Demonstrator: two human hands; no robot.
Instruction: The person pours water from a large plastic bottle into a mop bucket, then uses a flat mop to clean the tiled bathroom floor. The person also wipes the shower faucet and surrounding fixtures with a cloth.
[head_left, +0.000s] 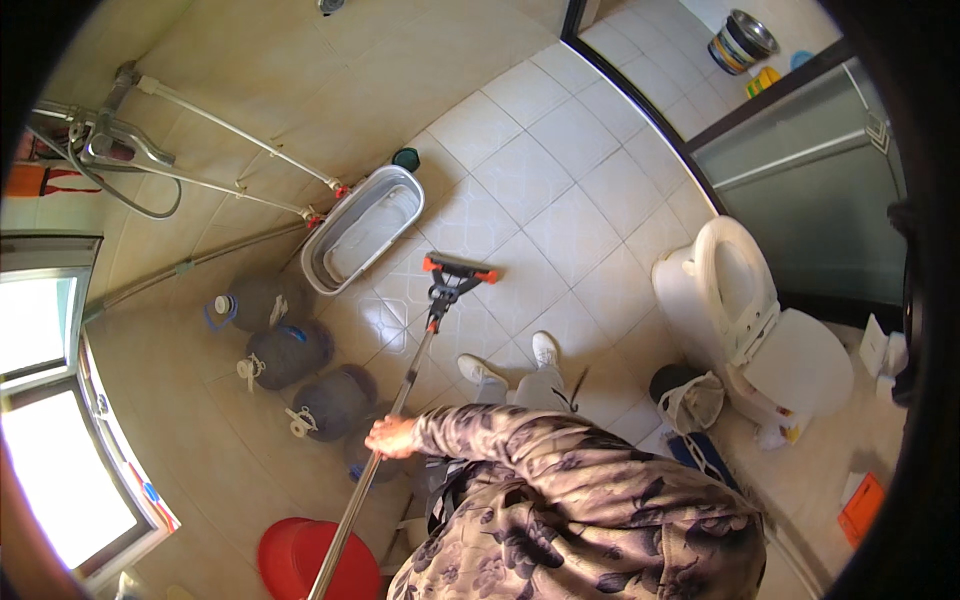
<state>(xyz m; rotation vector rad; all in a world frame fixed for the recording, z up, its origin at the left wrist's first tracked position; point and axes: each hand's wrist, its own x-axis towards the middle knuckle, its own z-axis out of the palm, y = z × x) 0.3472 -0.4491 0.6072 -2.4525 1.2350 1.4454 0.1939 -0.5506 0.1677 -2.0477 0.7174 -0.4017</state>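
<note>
My right hand, its arm reaching across my body in a floral-patterned sleeve, is closed around the metal pole of a sponge mop. The pole runs at a slant from the bottom edge up to the black and orange mop head. That head rests on the tiled floor, in front of my white shoes. Just beyond it, by the wall, stands an oblong grey plastic tub with what looks like water inside. My left hand is out of view.
Several large water jugs line the left wall near the pole. A red plastic basin lies beneath its lower end. On the right are a toilet, a lined waste bin and a framed glass door. Water pipes cross the left wall.
</note>
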